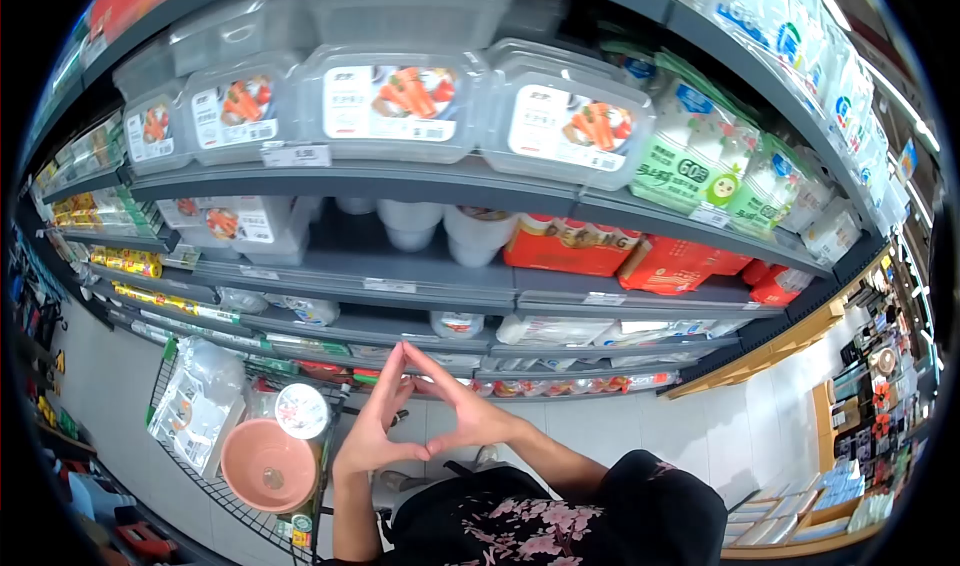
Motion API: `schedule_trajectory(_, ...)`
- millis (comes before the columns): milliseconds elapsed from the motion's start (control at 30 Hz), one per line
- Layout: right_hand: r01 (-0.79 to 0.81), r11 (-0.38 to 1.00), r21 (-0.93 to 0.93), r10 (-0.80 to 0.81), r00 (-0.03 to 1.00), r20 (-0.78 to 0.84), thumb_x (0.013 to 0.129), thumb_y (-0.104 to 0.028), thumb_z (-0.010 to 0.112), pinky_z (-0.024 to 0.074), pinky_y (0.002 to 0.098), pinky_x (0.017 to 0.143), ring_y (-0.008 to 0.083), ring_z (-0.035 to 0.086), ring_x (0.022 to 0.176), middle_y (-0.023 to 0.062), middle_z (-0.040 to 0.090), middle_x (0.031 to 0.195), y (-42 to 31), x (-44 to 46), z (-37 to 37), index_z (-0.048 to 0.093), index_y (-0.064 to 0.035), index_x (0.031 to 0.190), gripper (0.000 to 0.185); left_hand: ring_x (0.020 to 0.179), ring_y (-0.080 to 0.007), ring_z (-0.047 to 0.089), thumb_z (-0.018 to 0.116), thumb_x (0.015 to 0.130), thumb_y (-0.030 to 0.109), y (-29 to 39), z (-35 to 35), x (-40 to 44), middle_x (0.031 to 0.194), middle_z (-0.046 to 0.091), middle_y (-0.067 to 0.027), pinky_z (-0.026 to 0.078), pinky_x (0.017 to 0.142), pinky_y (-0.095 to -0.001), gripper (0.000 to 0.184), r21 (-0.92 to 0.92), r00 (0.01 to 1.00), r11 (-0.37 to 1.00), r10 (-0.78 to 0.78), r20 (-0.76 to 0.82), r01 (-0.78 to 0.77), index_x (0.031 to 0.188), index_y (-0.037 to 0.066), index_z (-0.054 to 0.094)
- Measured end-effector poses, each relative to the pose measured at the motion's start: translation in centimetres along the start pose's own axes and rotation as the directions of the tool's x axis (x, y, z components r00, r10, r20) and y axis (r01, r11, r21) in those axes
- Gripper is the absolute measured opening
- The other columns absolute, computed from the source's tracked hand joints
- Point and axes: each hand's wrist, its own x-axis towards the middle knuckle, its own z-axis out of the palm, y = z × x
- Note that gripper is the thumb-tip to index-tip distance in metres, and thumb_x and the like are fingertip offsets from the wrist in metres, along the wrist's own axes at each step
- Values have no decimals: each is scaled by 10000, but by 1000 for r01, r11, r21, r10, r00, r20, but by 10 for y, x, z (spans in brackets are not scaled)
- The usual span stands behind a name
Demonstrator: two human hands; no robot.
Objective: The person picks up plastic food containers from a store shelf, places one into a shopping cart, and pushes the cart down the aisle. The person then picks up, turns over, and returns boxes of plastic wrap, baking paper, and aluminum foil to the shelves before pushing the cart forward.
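Along the cart's [228, 511] right edge sits the basin [262, 454], likely light, stiff and smooth, best held by its rim. Nearby, left hand [368, 444] and right hand [478, 422] are empty, fingers extended, tips and thumbs meeting.

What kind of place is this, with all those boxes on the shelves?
It looks like a shop, probably a supermarket. Clear plastic containers fill a long shelf, a price tag sits on its edge, and a wire cart holds a pink tub.

Blk top [610, 521] w/ pink flwrs [540, 543]
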Motion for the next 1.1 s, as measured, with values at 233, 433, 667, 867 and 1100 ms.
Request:
schedule_trajectory(233, -2, 990, 143, 23, 989, -143, 644, -146, 881, 180, 491, 1201, 284, 106, 1501, 109, 47, 1633, -26, -67, -77, 22, -97, 1570, 1264, 1500, -274, 119, 931, 589, 160, -15, 80, 75, 1633, 55, -143, 271, 1159, -442, 1297, 105, 989, 994, -38, 145, 22, 1566, 54, 85)
schedule_trajectory(433, 98, 989, -109, -120, 968, -220, 692, -233, 884, 241, 465, 1174, 273, 184, 1482, 99, 112, 1619, -50, -98, -136, 98, -105, 1571, 1186, 1498, -264, 134, 834, 753, 252, -32, 123, 129, 1628, 118, -124, 240, 1172, -479, 1064, 180, 977, 978, 69, 201, -106, 1555, 47, 165)
schedule_trajectory(667, 149, 735, -661, -595, 610, -524, 817, -128, 756, 461, 380, 967, 237, 568, 1150, 123, 597, 1261, -124, -69, -234, 574, -18, 1283, 512, 1042, -200, 551, 684, 887, 159, 24, 144, 219, 1118, 647, -93, 429, 935, -342, 332, 658, 742, 722, 557, -372, -212, 1179, 10, 633)
schedule_trajectory(867, -233, 561, -794, -694, 391, -605, 873, -191, 695, 501, 342, 738, 214, 621, 782, 120, 665, 1064, -166, -20, -254, 605, -4, 1226, 409, 1036, -317, 504, 682, 882, 239, 56, 111, 291, 1063, 604, -137, 402, 934, -414, 398, 973, 496, 223, 840, -220, 54, 1209, 25, 606)
schedule_trajectory(1100, -552, 396, -734, -658, 387, -646, 875, -355, 684, 513, 400, 769, 325, 680, 929, 145, 699, 1023, -177, 1, -262, 607, -11, 1233, 502, 1053, -334, 474, 695, 865, 319, 55, 109, 300, 1076, 566, -159, 381, 948, -446, 528, 957, 550, 272, 785, -284, 106, 1260, -1, 552)
